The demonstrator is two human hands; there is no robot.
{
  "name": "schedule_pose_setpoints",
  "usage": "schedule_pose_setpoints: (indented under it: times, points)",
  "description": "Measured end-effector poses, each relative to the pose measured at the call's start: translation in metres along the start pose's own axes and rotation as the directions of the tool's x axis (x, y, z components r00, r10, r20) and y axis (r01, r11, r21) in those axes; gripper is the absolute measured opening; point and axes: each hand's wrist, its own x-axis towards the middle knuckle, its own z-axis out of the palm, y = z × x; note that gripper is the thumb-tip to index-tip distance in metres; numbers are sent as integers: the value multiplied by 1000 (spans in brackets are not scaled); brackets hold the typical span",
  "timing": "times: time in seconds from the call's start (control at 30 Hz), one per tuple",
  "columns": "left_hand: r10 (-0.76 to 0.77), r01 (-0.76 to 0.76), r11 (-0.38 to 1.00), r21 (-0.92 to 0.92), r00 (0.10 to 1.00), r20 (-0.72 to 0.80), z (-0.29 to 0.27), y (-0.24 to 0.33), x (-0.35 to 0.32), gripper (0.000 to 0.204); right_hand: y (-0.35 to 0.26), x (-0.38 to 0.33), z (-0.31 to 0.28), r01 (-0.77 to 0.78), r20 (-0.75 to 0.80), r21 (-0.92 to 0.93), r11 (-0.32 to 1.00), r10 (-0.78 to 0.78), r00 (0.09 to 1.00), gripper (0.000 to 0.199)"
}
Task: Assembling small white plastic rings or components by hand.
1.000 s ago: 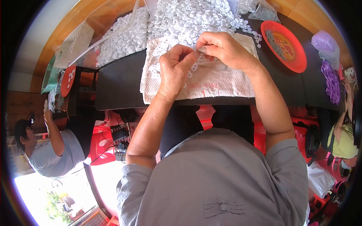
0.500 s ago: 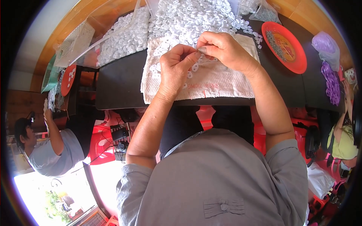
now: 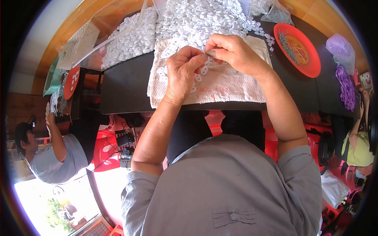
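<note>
My left hand (image 3: 181, 74) and my right hand (image 3: 235, 54) meet over a cream towel (image 3: 246, 88) on the dark table. Both thumbs and forefingers are pinched together, almost tip to tip. Whatever lies between them is hidden or too small to name. Just beneath the fingers, several small white oval plastic pieces with holes (image 3: 204, 70) show on the cloth, partly covered by my hands. Beyond my fingertips a large heap of the same white pieces (image 3: 197, 19) spreads onto the towel's far edge.
A red plate (image 3: 312, 65) with small grey metal parts (image 3: 288, 48) stands right of the towel. Farther right are a purple bag (image 3: 341, 49) and purple strands (image 3: 345, 86). At left sits a clear bin (image 3: 90, 59). Co-workers sit on both sides.
My left fingers have shifted very slightly, and the white pieces below them have moved a little. My right hand stays almost still, and both pinches are kept.
</note>
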Motion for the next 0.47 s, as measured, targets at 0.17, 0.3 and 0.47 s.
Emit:
schedule_pose_setpoints:
  times: [0.17, 0.3, 0.47]
  points:
    - [-24, 24, 1000, -4, 999, -25, 2, 4, -1, 13, -1, -1, 0, 29, -42, -14, 999, -30, 999, 7]
    - [-50, 49, 998, 28, 999, 6, 2, 5, 0, 15, 0, 0, 0, 72, -50, -46, 996, -74, 996, 7]
    - [-101, 101, 995, 5, 993, 56, -1, 4, 1, 16, 0, 0, 1, 87, -63, -112, 990, -94, 994, 7]
